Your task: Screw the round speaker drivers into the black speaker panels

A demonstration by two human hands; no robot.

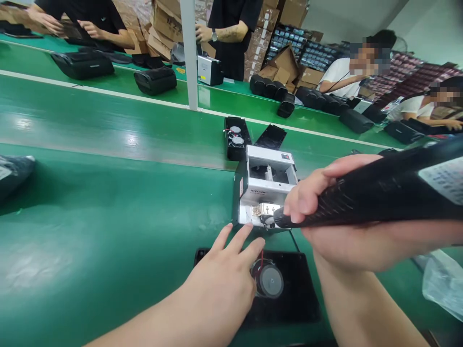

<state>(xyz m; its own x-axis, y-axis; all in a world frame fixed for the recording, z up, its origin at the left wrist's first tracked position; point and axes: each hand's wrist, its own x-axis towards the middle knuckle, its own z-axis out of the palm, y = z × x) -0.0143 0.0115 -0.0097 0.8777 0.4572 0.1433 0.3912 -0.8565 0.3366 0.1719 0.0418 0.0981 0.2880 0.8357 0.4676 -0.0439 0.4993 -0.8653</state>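
Well, the right hand [347, 236] grips a black power screwdriver [365, 202] at a white box [265, 185].

Nearest, the left hand [217, 284] is open and holds nothing, with its fingers spread just beside the white box. Under it lies a black panel [292, 294] with a round speaker [269, 279] and a red wire. The white box sits on a green belt [108, 212], and the screwdriver tip is right by a metal plate [262, 209] inside it. Farther on are a black case [235, 142] with two more round speakers and a black lid [270, 137]. Far away, people [231, 33] work near black bags [155, 80].
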